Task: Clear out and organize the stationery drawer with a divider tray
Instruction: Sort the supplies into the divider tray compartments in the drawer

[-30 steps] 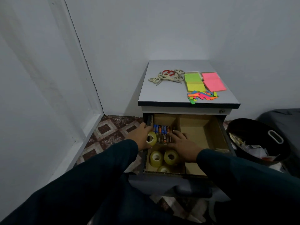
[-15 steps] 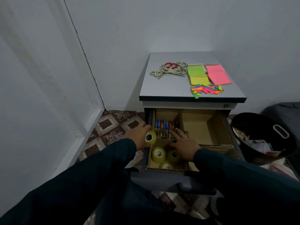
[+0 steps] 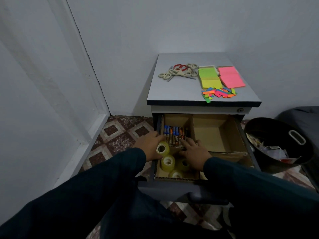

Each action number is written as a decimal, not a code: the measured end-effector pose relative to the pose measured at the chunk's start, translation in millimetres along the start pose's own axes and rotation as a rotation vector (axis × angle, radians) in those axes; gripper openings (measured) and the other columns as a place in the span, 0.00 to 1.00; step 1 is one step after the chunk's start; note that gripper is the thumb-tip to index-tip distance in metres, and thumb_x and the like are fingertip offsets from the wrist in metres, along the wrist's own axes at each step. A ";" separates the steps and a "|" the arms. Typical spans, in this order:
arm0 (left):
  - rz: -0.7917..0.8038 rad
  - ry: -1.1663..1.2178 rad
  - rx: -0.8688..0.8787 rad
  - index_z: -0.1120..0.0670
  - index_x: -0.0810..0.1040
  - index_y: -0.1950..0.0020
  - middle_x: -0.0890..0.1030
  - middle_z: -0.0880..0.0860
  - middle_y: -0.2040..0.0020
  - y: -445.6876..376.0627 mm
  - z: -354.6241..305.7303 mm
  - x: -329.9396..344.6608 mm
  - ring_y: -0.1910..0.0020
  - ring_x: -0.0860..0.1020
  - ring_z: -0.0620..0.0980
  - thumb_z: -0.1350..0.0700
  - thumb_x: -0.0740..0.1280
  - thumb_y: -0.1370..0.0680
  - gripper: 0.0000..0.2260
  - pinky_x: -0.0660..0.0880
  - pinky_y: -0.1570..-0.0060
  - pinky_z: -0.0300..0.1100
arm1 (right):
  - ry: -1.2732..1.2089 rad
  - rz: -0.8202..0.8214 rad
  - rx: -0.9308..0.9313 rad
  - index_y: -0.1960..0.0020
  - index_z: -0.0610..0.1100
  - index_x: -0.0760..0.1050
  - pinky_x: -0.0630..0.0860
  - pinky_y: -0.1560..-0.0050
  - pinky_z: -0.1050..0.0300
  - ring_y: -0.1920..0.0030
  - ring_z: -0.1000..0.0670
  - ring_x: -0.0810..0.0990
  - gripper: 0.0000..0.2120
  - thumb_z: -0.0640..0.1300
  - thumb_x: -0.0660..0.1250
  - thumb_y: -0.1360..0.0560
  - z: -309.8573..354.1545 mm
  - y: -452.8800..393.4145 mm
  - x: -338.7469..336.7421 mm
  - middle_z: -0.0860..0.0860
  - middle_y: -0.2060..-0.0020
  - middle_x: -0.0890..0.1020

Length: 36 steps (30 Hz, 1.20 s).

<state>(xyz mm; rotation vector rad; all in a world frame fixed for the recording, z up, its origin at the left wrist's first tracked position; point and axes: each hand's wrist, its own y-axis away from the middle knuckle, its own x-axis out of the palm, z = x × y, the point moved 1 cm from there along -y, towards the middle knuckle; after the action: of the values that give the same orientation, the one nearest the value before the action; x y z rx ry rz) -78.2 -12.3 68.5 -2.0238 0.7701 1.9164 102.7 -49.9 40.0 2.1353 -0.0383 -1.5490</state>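
At the drawer's 9 o'clock edge, left hand (image 3: pixel 149 147) clasps a tape roll (image 3: pixel 162 148); right hand (image 3: pixel 194 151), fingers relaxed, may scatter batteries (image 3: pixel 174 135).

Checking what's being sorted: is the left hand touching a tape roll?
Touching. The head view shows the left hand gripping a tape roll over the drawer.

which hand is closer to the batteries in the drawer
Right. The right hand has its fingertips touching the near ends of the batteries. The left hand sits just left of them, gripping a tape roll.
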 end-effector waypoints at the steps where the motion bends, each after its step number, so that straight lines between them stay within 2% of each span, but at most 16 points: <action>1: 0.000 -0.027 0.014 0.51 0.66 0.32 0.69 0.54 0.37 0.4 -2.2 -0.9 0.38 0.70 0.53 0.45 0.71 0.29 0.29 0.69 0.43 0.46 | -0.021 -0.009 0.001 0.25 0.52 0.57 0.50 0.27 0.38 0.24 0.40 0.43 0.27 0.48 0.61 0.22 -1.0 0.0 1.0 0.44 0.23 0.42; 5: 0.016 -0.119 0.070 0.49 0.64 0.29 0.68 0.53 0.35 0.8 -11.5 -5.4 0.36 0.68 0.53 0.43 0.69 0.27 0.30 0.64 0.39 0.46 | -0.157 -0.043 -0.002 0.26 0.54 0.59 0.52 0.27 0.39 0.24 0.40 0.46 0.28 0.51 0.64 0.24 -8.5 2.2 2.9 0.47 0.23 0.45; 8: 0.043 -0.160 0.129 0.49 0.62 0.27 0.67 0.51 0.32 0.3 -21.1 -6.9 0.33 0.66 0.51 0.44 0.68 0.26 0.31 0.60 0.35 0.47 | -0.453 -0.143 -0.005 0.31 0.51 0.69 0.58 0.28 0.43 0.26 0.43 0.57 0.21 0.46 0.64 0.23 -21.9 2.6 4.1 0.48 0.25 0.58; 10: 0.061 -0.165 0.159 0.49 0.60 0.26 0.66 0.50 0.29 -1.1 -27.4 -4.8 0.31 0.65 0.51 0.45 0.69 0.26 0.32 0.57 0.33 0.48 | -0.785 -0.263 0.030 0.44 0.48 0.77 0.67 0.34 0.54 0.33 0.47 0.68 0.11 0.38 0.64 0.24 -30.4 3.7 2.8 0.48 0.34 0.71; 12: 0.089 -0.186 0.195 0.50 0.61 0.27 0.65 0.51 0.28 -3.2 -34.0 -1.4 0.30 0.64 0.50 0.46 0.69 0.26 0.31 0.56 0.33 0.49 | -1.089 -0.355 0.132 0.55 0.47 0.76 0.69 0.45 0.65 0.41 0.51 0.73 0.13 0.30 0.61 0.25 -37.0 8.4 -2.0 0.49 0.43 0.77; 14: 0.121 -0.253 0.256 0.50 0.61 0.27 0.61 0.51 0.26 -5.1 -40.9 3.4 0.28 0.60 0.51 0.47 0.68 0.25 0.30 0.55 0.32 0.50 | -1.306 -0.411 0.206 0.60 0.45 0.73 0.69 0.54 0.75 0.45 0.53 0.74 0.16 0.26 0.56 0.26 -41.5 12.8 -6.3 0.48 0.49 0.78; 16: 0.140 -0.330 0.322 0.47 0.61 0.26 0.52 0.52 0.23 -6.3 -47.1 10.2 0.25 0.52 0.54 0.48 0.68 0.25 0.30 0.52 0.29 0.54 | -1.404 -0.412 0.222 0.60 0.44 0.73 0.70 0.57 0.74 0.47 0.53 0.74 0.17 0.25 0.55 0.26 -43.8 12.7 -6.5 0.48 0.51 0.78; 18: 0.140 -0.358 0.371 0.43 0.63 0.27 0.43 0.52 0.22 -7.9 -50.9 18.7 0.24 0.44 0.57 0.51 0.69 0.26 0.29 0.48 0.28 0.58 | -1.389 -0.382 0.218 0.58 0.43 0.74 0.72 0.50 0.64 0.47 0.52 0.73 0.14 0.26 0.57 0.26 -44.1 9.1 -4.8 0.48 0.51 0.77; 20: 0.133 -0.383 0.418 0.41 0.65 0.29 0.39 0.51 0.23 -8.8 -52.7 26.8 0.24 0.40 0.58 0.55 0.68 0.25 0.27 0.47 0.28 0.61 | -1.352 -0.348 0.208 0.57 0.43 0.75 0.71 0.52 0.62 0.48 0.52 0.73 0.10 0.30 0.60 0.25 -44.0 4.7 -4.6 0.49 0.52 0.75; 23: 0.158 -0.441 0.452 0.41 0.64 0.29 0.38 0.52 0.23 -10.9 -56.5 33.8 0.25 0.37 0.60 0.59 0.65 0.24 0.26 0.47 0.28 0.63 | -1.332 -0.276 0.198 0.57 0.44 0.74 0.71 0.58 0.65 0.51 0.53 0.72 0.09 0.32 0.61 0.24 -47.0 1.6 -6.9 0.53 0.55 0.73; 26: 0.180 -0.462 0.461 0.41 0.63 0.28 0.38 0.53 0.23 -13.2 -59.6 36.9 0.25 0.37 0.60 0.60 0.63 0.23 0.26 0.46 0.28 0.62 | -1.307 -0.268 0.210 0.56 0.44 0.75 0.71 0.59 0.67 0.50 0.52 0.72 0.09 0.32 0.61 0.25 -50.1 -1.6 -5.3 0.50 0.51 0.72; 28: 0.186 -0.459 0.471 0.41 0.63 0.28 0.38 0.53 0.23 -13.9 -61.1 40.3 0.25 0.36 0.60 0.61 0.62 0.23 0.26 0.46 0.28 0.63 | -1.284 -0.284 0.208 0.59 0.45 0.74 0.73 0.57 0.63 0.48 0.51 0.72 0.10 0.33 0.62 0.25 -49.6 -3.6 -3.4 0.49 0.48 0.72; 31: 0.196 -0.449 0.484 0.41 0.65 0.29 0.39 0.54 0.22 -14.9 -61.6 43.0 0.25 0.35 0.60 0.62 0.62 0.23 0.25 0.45 0.29 0.63 | -1.244 -0.314 0.198 0.62 0.49 0.73 0.76 0.48 0.56 0.46 0.51 0.72 0.11 0.37 0.64 0.24 -49.3 -6.5 -0.9 0.47 0.45 0.72; 33: 0.201 -0.441 0.483 0.41 0.65 0.29 0.38 0.54 0.22 -15.3 -60.7 42.8 0.25 0.35 0.60 0.62 0.63 0.23 0.26 0.44 0.29 0.63 | -1.228 -0.323 0.190 0.62 0.49 0.72 0.75 0.49 0.57 0.46 0.51 0.71 0.11 0.38 0.64 0.23 -49.3 -7.5 0.0 0.47 0.44 0.71; 36: 0.218 -0.443 0.468 0.41 0.64 0.29 0.37 0.55 0.23 -15.0 -58.9 42.3 0.25 0.34 0.61 0.61 0.64 0.23 0.26 0.42 0.29 0.64 | -1.220 -0.331 0.186 0.61 0.48 0.73 0.71 0.55 0.65 0.46 0.52 0.70 0.10 0.38 0.63 0.23 -49.1 -8.2 0.4 0.48 0.45 0.71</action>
<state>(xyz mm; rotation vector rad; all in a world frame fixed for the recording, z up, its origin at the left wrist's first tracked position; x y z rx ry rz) -20.5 -39.1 30.6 -1.2302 1.2084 1.9558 144.8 -24.4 47.5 1.0118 -0.2492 -2.8874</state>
